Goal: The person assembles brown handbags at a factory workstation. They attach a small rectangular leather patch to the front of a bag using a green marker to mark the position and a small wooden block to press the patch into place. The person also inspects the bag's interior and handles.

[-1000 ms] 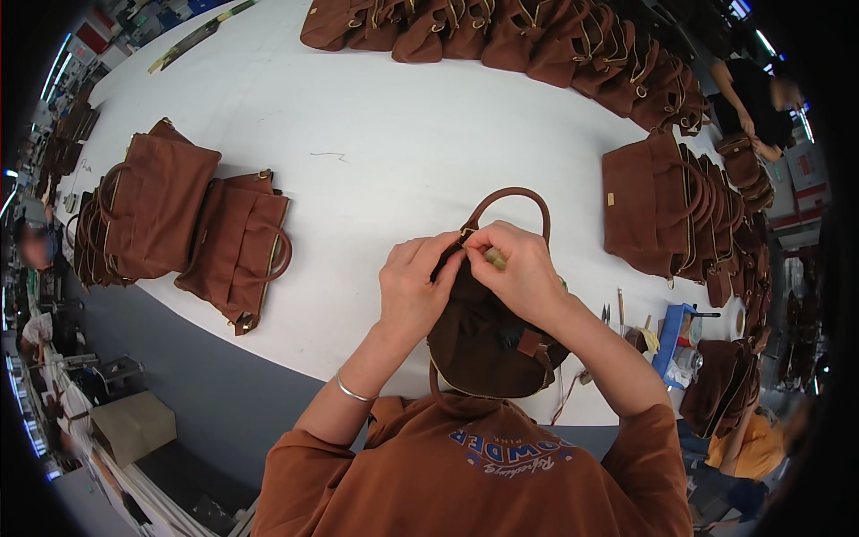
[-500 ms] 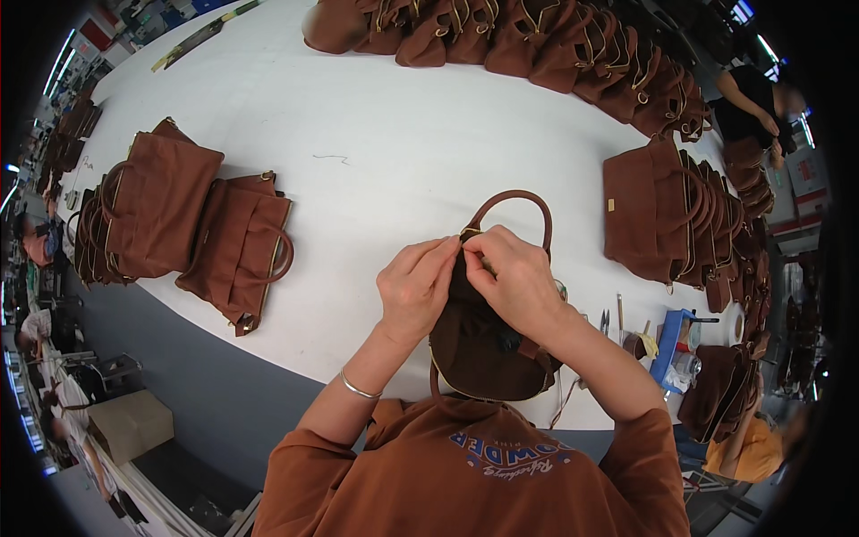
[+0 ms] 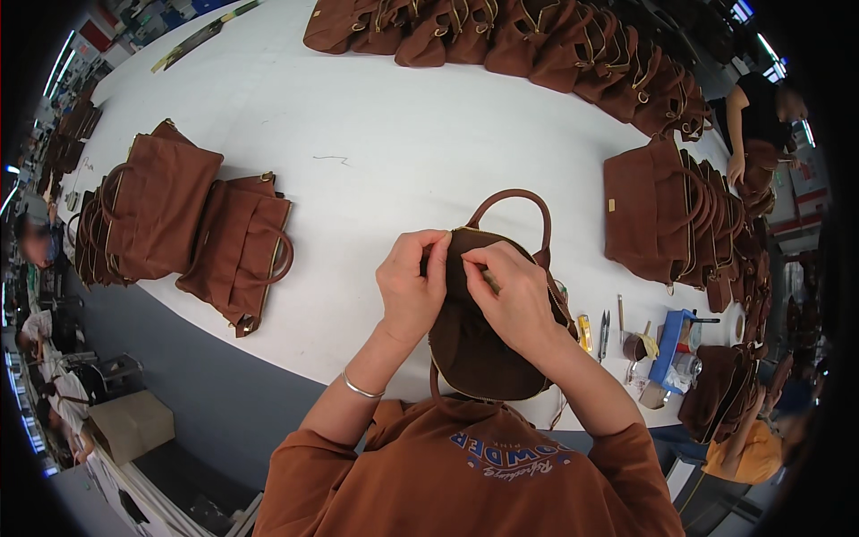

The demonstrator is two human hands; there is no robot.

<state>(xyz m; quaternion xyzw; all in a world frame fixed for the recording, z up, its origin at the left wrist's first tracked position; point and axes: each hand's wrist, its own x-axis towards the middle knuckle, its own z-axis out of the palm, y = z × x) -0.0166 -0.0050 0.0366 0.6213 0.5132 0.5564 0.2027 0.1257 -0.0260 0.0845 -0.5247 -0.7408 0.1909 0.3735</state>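
A brown leather handbag (image 3: pixel 488 367) lies before me at the table's front edge, its zipped mouth spread wide and the dark lining showing. One rounded handle loops up on its far side. My left hand (image 3: pixel 412 279) is closed in a pinch on the left part of the bag's far rim, beside the zip. Over the opening, my right hand (image 3: pixel 514 295) has thumb and forefinger pressed together, apart from the left fingers. Whatever those right fingertips hold, if anything, is too small to make out.
Brown handbags (image 3: pixel 528 58) line the table's far edge. Other bags are piled at the left (image 3: pixel 170 206) and right (image 3: pixel 644 215). Beside my right forearm lie a yellow tool (image 3: pixel 584 333), pointed snips (image 3: pixel 605 333) and a blue box (image 3: pixel 667 358). Co-workers are at the right.
My right hand has drawn back from the bag's far rim, towards me, and parted from the left fingers. More of the zipped rim and the yellow tool now show.
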